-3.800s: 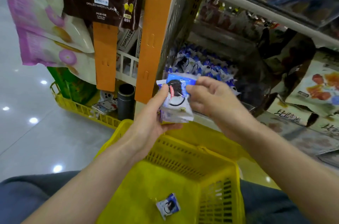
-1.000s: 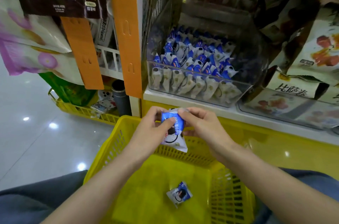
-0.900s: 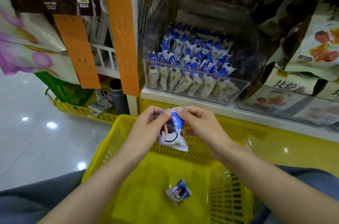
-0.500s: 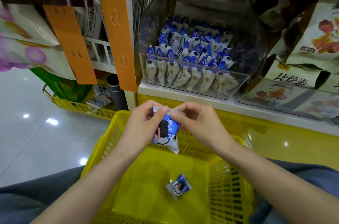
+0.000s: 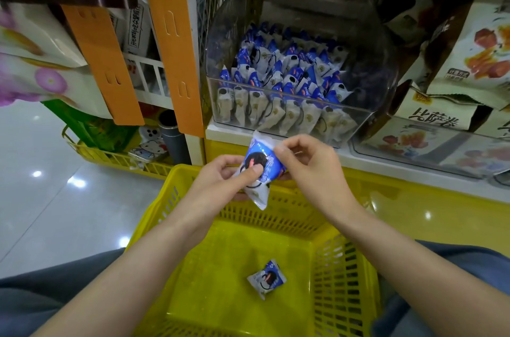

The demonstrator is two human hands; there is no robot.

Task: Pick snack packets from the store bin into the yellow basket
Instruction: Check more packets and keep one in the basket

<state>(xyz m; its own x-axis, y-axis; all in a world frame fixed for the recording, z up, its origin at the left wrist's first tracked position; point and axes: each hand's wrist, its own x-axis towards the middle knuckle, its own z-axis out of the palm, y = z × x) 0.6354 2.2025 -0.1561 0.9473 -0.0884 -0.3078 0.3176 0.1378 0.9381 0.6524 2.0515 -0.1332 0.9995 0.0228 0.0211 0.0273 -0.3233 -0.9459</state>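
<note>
Both hands hold one blue-and-white snack packet [image 5: 259, 171] above the far rim of the yellow basket [image 5: 342, 276]. My left hand [image 5: 220, 182] grips its lower half with the thumb across the front. My right hand [image 5: 306, 162] pinches its top right corner. A second, matching packet [image 5: 267, 278] lies on the basket floor. The clear store bin [image 5: 356, 121] on the shelf just beyond holds several more of these packets [image 5: 284, 82].
An orange shelf upright [image 5: 171, 41] stands left of the bin. Large snack bags [image 5: 469, 60] fill the shelf to the right. Another yellow basket [image 5: 116, 157] with a dark cylinder [image 5: 171, 138] sits on the floor at the left. My legs flank the basket.
The packet came down from in front of the bin to just above the basket rim. It has tilted, and my left thumb now lies across its front.
</note>
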